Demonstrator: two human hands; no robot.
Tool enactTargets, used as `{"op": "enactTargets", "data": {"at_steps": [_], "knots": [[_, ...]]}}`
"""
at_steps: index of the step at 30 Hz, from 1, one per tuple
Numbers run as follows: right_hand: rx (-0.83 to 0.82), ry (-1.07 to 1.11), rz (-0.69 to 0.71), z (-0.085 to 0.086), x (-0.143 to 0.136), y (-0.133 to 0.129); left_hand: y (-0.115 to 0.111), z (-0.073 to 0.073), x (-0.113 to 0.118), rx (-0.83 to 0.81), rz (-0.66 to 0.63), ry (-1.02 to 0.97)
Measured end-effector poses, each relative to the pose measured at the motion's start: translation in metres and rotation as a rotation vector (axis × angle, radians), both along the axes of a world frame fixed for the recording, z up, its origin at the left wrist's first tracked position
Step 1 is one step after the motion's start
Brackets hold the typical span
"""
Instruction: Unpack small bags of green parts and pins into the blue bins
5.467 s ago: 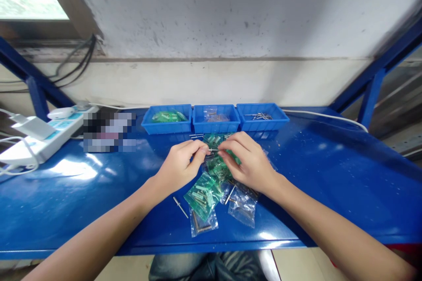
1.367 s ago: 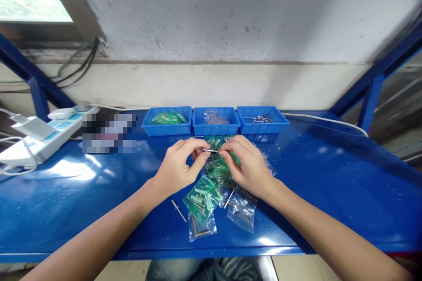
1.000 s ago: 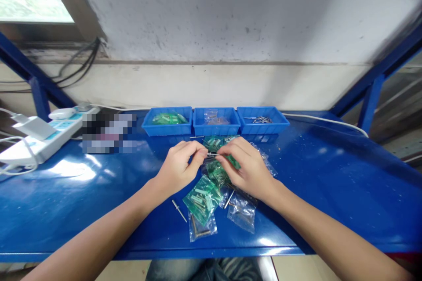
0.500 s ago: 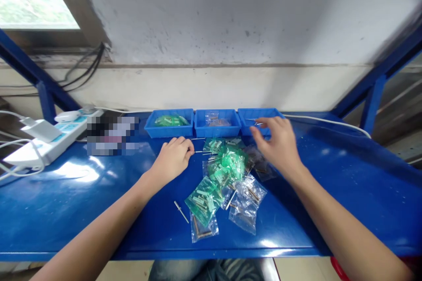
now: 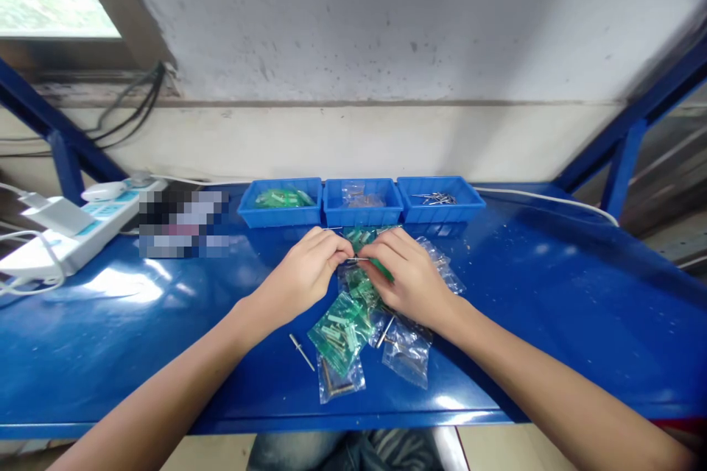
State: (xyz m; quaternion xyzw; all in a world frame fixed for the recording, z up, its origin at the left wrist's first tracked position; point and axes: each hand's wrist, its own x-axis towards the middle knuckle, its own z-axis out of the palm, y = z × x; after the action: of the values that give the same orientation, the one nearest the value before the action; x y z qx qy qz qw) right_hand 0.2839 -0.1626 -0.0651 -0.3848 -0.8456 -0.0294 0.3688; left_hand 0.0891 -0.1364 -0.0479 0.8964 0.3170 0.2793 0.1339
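Observation:
My left hand [image 5: 309, 272] and my right hand [image 5: 406, 272] meet above the middle of the blue table. Both pinch a thin metal rivet [image 5: 356, 259] between their fingertips. Beneath and in front of them lies a pile of clear bags, with green pieces in some [image 5: 339, 331] and brown screws in others [image 5: 336, 383]; my right hand hides part of it. One loose rivet [image 5: 301, 352] rests left of the pile, and another [image 5: 386, 331] lies on the bags.
Three blue bins stand along the back: green bags in the left one [image 5: 280, 219], bags of screws in the middle one [image 5: 363, 218], loose rivets in the right one [image 5: 442, 215]. A white power strip [image 5: 82, 228] with cables lies at the left, beside a blurred item [image 5: 182, 224].
My right hand has come from the right bin down and left to meet my left hand. My left hand has shifted slightly right. The rivets in the right bin are now uncovered.

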Motion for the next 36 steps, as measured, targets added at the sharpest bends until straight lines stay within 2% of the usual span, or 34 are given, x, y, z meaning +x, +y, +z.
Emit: {"op": "enactTargets", "data": {"at_steps": [6, 16, 21, 28, 36], "knots": [[-0.011, 0.047, -0.020, 0.0018, 0.0006, -0.0016, -0.0028, -0.0042, 0.0014, -0.040, 0.086, -0.115], [-0.021, 0.075, 0.019, 0.0015, 0.0013, -0.0025, 0.0023, -0.0085, 0.0024, -0.093, 0.173, -0.084], [-0.009, 0.076, 0.030, 0.0027, 0.0013, -0.0028, 0.0020, -0.0087, 0.0026, -0.088, 0.152, -0.084], [-0.040, 0.141, -0.018, 0.0040, 0.0030, -0.0037, -0.0027, -0.0072, 0.0040, -0.038, 0.135, -0.191], [-0.025, 0.145, 0.013, 0.0047, 0.0030, -0.0045, -0.0009, -0.0073, 0.0011, -0.044, 0.104, -0.148]]}}
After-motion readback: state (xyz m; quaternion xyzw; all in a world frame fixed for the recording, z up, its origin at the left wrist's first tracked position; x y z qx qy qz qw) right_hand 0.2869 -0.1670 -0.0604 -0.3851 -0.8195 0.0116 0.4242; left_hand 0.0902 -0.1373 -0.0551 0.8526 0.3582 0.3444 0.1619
